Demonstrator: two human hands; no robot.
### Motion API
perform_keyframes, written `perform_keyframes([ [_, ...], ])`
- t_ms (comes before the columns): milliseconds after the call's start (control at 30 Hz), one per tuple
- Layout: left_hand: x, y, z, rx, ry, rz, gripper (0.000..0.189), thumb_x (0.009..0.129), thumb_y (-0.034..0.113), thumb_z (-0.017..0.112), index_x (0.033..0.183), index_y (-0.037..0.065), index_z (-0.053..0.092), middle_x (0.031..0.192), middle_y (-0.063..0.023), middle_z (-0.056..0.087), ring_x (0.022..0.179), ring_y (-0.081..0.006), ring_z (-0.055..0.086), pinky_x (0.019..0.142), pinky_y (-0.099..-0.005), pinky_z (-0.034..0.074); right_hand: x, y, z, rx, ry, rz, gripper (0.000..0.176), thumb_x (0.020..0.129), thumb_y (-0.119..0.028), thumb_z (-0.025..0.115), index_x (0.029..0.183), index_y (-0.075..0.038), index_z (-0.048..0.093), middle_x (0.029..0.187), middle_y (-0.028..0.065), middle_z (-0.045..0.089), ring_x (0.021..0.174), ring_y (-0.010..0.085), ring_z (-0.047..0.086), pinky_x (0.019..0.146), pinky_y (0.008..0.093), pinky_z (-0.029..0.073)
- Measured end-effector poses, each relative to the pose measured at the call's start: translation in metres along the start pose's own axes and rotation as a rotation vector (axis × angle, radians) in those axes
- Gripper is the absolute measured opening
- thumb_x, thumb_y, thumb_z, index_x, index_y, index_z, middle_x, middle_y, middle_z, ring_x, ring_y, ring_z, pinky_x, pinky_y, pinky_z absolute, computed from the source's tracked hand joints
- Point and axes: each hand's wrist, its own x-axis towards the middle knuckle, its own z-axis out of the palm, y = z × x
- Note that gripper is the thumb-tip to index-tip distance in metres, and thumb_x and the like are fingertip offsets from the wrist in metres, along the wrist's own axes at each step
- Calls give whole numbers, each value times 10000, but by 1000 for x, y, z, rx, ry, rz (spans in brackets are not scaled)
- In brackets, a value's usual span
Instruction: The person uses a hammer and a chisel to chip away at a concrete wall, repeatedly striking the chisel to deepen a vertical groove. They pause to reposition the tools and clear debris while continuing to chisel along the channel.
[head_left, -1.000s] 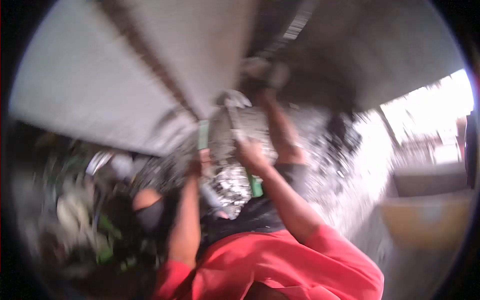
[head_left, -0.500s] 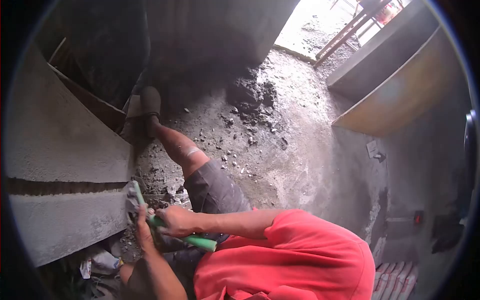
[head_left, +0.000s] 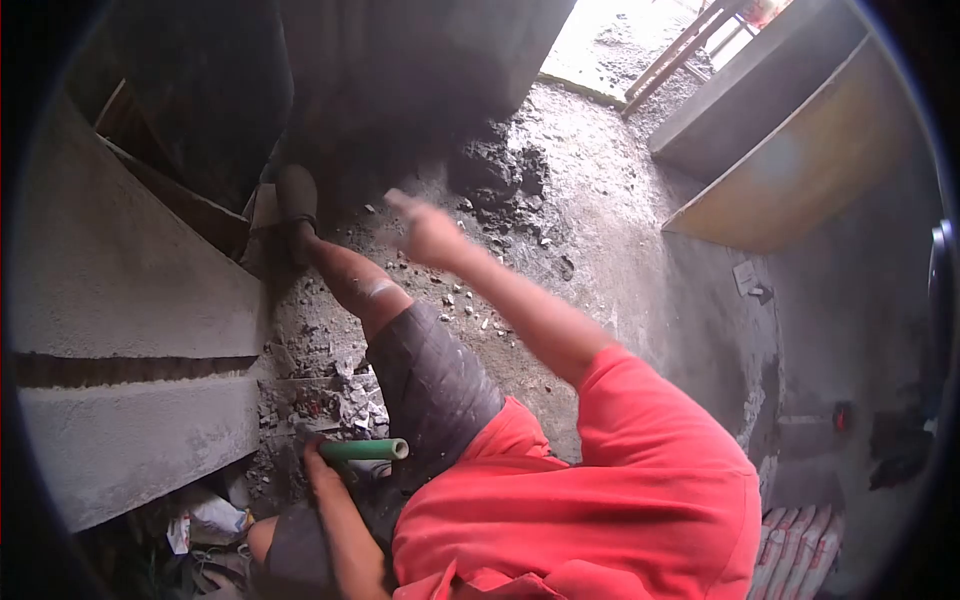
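A hollow green pipe point(head_left: 365, 450) lies roughly level in front of my body, its open end toward the right. My left hand point(head_left: 318, 457) is closed round its left end, low beside the concrete ledge; the far tip of the pipe is hidden there. My right hand point(head_left: 432, 235) is off the pipe and raised above the floor, beyond my outstretched leg point(head_left: 360, 285). Its fingers are apart, one of them pointing forward, though motion blurs them. I see nothing in that hand.
On the left are grey concrete slabs point(head_left: 130, 430) split by a dark slot. Broken rubble point(head_left: 360, 400) lies beside my knee, and loose stones are scattered over the rough floor point(head_left: 590, 270). A tan board point(head_left: 770, 190) leans at the right; stacked bags point(head_left: 800, 545) sit lower right.
My right hand has let go of the green pipe and swung up and forward. My left hand still holds the pipe, which is now level and slightly lower by the ledge.
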Motion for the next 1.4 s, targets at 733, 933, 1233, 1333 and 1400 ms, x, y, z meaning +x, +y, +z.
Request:
perform_keyframes([
  [733,34,-16,22,141,65,-115,244,764,268,699,883,60,654,866,-64,628,803,-240,606,762,-363,494,-467,310,-18,-485,-584,1290,347,814,-253,659,1099,-66,727,1212,178,676,1142,335,644,946,430,525],
  [933,23,-14,21,131,61,-178,263,820,284,665,888,32,632,790,-118,627,711,-279,619,722,-394,509,-287,247,90,-197,-522,720,474,888,-457,638,1074,-23,678,1036,279,681,989,436,654,827,498,533],
  [1233,44,-41,-19,28,-189,-92,310,885,377,636,960,78,607,750,-78,609,634,-248,604,592,-389,510,-29,2,89,232,-344,75,687,919,-547,589,1387,-47,540,1375,210,566,1265,384,541,1072,409,430],
  [1333,50,-50,-22,-55,-255,-44,317,898,397,632,961,88,606,740,-68,600,624,-237,600,573,-383,505,-33,-27,94,-26,-423,-67,613,893,-527,616,1328,-96,603,1359,166,585,1262,362,544,1058,406,445],
  [1400,59,-54,-24,250,-258,-70,344,931,445,604,980,105,610,712,-51,566,600,-211,584,542,-368,489,-37,-35,97,-206,-390,-48,569,876,-516,631,1288,-125,640,1348,138,597,1266,338,544,1050,402,453],
])
